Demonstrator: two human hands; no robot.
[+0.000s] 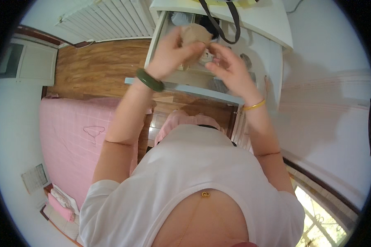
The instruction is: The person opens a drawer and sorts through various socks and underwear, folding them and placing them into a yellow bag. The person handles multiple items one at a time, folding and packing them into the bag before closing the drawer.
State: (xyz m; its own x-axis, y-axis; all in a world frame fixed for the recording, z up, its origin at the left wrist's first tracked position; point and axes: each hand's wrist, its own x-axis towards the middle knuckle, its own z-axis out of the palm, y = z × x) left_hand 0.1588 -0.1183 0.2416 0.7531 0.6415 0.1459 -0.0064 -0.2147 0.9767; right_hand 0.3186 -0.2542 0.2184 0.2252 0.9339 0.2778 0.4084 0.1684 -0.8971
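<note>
My left hand holds a small beige, crumpled fabric item above an open white drawer. A dark green bangle sits on that wrist. My right hand is close beside it, fingers curled and touching the lower edge of the same item, a thin gold bracelet on the wrist. Part of the item is hidden behind my fingers. Inside the drawer lie several small things, too blurred to name.
A white desk top with a black strap hanging over it is above the drawer. A pink bed lies at left, a white radiator at top left, wooden floor between.
</note>
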